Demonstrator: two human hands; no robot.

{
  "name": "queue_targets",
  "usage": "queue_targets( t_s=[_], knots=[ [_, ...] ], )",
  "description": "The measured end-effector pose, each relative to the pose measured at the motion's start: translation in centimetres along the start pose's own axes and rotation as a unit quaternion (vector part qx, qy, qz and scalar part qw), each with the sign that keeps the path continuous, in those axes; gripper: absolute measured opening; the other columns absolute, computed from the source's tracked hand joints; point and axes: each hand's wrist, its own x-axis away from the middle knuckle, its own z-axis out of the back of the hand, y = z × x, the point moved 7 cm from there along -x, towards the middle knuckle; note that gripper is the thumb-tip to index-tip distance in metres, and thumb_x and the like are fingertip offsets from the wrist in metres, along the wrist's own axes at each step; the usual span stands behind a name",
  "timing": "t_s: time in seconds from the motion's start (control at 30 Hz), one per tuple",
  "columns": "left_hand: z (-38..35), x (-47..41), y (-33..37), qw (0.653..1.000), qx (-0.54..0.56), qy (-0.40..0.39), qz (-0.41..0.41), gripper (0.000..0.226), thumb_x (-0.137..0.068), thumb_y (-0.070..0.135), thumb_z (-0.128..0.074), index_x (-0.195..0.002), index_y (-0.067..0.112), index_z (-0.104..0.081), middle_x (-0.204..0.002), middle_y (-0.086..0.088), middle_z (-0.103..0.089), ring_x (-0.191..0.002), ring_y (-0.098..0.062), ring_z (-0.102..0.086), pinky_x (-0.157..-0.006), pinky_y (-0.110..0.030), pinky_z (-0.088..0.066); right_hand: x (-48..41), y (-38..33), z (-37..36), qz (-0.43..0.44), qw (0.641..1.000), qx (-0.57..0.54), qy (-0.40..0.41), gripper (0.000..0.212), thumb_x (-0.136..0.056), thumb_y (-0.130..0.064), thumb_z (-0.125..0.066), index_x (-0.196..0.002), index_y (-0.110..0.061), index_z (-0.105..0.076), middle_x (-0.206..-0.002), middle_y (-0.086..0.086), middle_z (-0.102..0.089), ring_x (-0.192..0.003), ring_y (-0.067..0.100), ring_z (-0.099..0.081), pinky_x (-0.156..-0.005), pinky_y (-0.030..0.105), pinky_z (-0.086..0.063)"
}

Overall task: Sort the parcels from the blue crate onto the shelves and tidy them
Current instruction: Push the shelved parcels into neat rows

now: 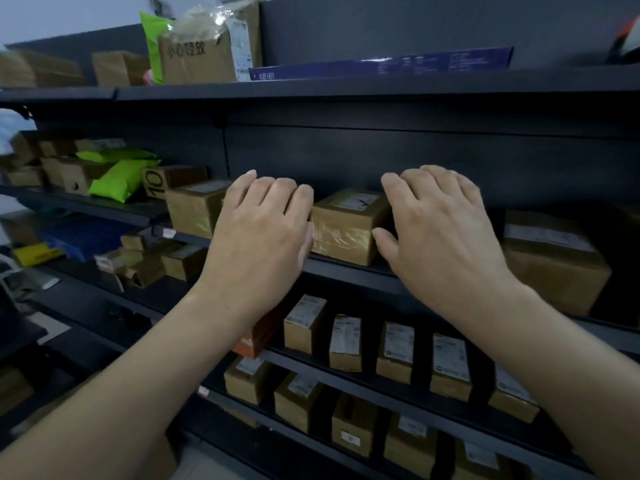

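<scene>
A taped brown cardboard parcel [346, 226] with a white label stands on the middle shelf [346, 268] of a dark shelf rack. My left hand [263, 230] lies against its left side, fingers pointing forward and lightly bent. My right hand [436, 230] is at its right side, with the fingers over the top right corner and the thumb touching the front edge. Neither hand lifts the parcel. A second brown parcel [194, 209] stands just left of my left hand, partly hidden by it.
A large brown box [554, 261] sits at the right of the same shelf. Green bags [121, 178] and boxes crowd the left. Rows of small labelled boxes [394, 351] fill the lower shelves. On the top shelf lie a long blue box [381, 67] and a wrapped carton [201, 53].
</scene>
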Motion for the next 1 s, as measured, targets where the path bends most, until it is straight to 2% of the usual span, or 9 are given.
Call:
queue_targets(
  t_s=[0.2,0.4,0.5,0.87,1.0],
  knots=[
    [-3.3,0.1,-7.2,1.0,0.024,0.005,-0.005,0.034,-0.084,0.021,-0.054,-0.112,0.002,-0.059,-0.106,-0.017,-0.063,-0.102,-0.034,-0.059,-0.102,-0.047,-0.037,-3.3,-5.2,-2.7,-0.019,1.0,0.007,0.013,0.05,-0.075,-0.019,-0.077,-0.117,0.003,-0.061,-0.107,0.022,-0.065,-0.108,0.043,-0.058,-0.097,0.055,-0.042],
    [-6.8,0.8,-12.2,0.999,0.049,-0.003,0.007,0.033,-0.084,0.02,-0.057,-0.111,0.003,-0.06,-0.106,-0.017,-0.064,-0.101,-0.033,-0.06,-0.101,-0.046,-0.038,-5.8,-9.1,-5.6,-0.026,0.999,0.009,-0.025,0.049,-0.077,-0.025,-0.069,-0.118,0.001,-0.06,-0.109,0.022,-0.065,-0.11,0.042,-0.057,-0.099,0.054,-0.04],
    [-8.4,1.0,-14.2,0.998,0.052,0.0,0.024,0.034,-0.082,0.018,-0.064,-0.112,0.002,-0.061,-0.106,-0.017,-0.064,-0.101,-0.033,-0.06,-0.1,-0.047,-0.038,-6.9,-10.2,-7.4,-0.02,0.999,0.009,-0.045,0.051,-0.078,-0.027,-0.069,-0.12,0.0,-0.059,-0.112,0.021,-0.064,-0.112,0.041,-0.056,-0.101,0.054,-0.038],
    [-13.6,1.6,-19.4,0.997,0.011,-0.026,0.072,0.035,-0.082,0.021,-0.065,-0.111,0.003,-0.06,-0.108,-0.017,-0.064,-0.102,-0.034,-0.059,-0.099,-0.047,-0.039,-11.2,-13.7,-13.8,0.027,0.997,-0.018,-0.073,0.058,-0.082,-0.032,-0.071,-0.129,-0.001,-0.054,-0.123,0.02,-0.059,-0.122,0.039,-0.049,-0.105,0.051,-0.034],
    [-15.6,1.8,-21.2,0.998,0.022,-0.025,0.06,0.035,-0.08,0.019,-0.067,-0.11,0.003,-0.061,-0.106,-0.016,-0.064,-0.101,-0.033,-0.06,-0.098,-0.047,-0.04,-12.4,-15.6,-15.2,0.031,0.996,-0.003,-0.08,0.06,-0.082,-0.034,-0.071,-0.13,-0.001,-0.054,-0.125,0.02,-0.057,-0.124,0.039,-0.047,-0.106,0.051,-0.033]
  ],
)
